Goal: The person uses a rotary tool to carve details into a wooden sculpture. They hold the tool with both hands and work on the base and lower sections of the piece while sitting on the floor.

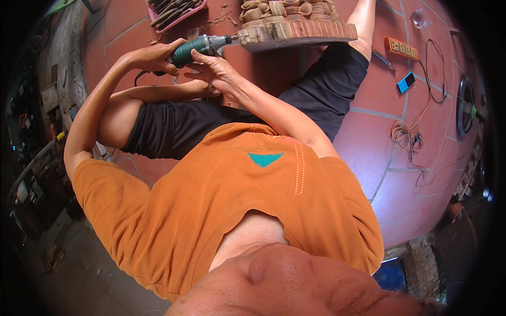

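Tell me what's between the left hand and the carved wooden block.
Between the left hand and the carved wooden block lies the green power tool, with the right hand at its near side, as the head view shows.

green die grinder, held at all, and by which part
The left hand holds the green die grinder by its housing's rear end; whether the right hand grips too can't be told.
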Available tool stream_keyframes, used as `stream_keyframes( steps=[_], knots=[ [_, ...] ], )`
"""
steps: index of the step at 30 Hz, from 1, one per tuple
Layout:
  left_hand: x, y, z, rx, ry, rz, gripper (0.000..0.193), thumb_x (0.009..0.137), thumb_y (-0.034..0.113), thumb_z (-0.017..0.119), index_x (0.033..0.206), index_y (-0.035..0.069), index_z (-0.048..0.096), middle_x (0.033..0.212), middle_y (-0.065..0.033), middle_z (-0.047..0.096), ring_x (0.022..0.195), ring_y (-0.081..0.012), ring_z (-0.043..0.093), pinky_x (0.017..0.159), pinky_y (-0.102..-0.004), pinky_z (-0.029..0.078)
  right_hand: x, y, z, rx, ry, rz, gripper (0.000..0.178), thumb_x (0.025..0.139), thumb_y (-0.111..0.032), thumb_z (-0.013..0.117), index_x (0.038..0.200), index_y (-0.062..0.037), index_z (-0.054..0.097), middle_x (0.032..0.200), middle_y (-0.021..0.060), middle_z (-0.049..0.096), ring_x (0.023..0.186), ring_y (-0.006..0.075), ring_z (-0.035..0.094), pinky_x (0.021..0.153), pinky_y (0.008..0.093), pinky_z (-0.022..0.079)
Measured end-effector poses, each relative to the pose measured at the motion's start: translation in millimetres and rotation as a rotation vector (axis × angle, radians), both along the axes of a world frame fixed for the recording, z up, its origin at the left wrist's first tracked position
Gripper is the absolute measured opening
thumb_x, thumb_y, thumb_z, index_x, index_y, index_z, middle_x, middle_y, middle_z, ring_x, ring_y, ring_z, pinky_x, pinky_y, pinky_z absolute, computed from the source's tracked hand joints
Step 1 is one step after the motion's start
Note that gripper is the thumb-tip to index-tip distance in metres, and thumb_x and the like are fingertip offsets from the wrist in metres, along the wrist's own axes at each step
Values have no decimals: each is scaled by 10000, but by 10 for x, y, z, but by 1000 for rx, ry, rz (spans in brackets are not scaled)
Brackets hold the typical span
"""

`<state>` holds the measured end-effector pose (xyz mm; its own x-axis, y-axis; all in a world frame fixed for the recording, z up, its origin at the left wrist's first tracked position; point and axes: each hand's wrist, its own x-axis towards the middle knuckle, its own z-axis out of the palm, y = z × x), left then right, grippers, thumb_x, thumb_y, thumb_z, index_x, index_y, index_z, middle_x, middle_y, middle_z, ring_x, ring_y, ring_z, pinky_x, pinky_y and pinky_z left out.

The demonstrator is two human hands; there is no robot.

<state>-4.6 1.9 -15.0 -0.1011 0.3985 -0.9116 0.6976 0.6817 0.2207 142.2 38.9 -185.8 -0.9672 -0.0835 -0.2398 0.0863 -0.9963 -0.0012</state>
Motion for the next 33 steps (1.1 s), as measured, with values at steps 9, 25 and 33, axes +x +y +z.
stream_keyframes(
  steps=[9,25,33],
  knots=[
    [-54,-108,-85,47,108,-80,809,749,263,737,1409,112,294,911,-175,578,776,-272,622,695,-397,510,-73,28,-54,36,11,-11,470,794,-242,805,1167,-72,574,1069,97,636,1019,275,631,836,449,549],
    [-60,-127,-87,16,138,-105,842,740,327,756,1414,113,297,963,-204,577,918,-342,592,803,-440,463,-46,50,-11,37,4,7,452,805,-236,795,1173,-90,577,1083,114,651,1019,287,647,824,481,558],
    [-16,-95,-62,39,123,-83,817,746,316,748,1403,109,309,919,-181,580,834,-302,610,736,-415,482,-34,72,-11,24,5,21,468,789,-251,810,1159,-77,580,1073,112,648,1021,294,636,834,459,552]
  ],
)
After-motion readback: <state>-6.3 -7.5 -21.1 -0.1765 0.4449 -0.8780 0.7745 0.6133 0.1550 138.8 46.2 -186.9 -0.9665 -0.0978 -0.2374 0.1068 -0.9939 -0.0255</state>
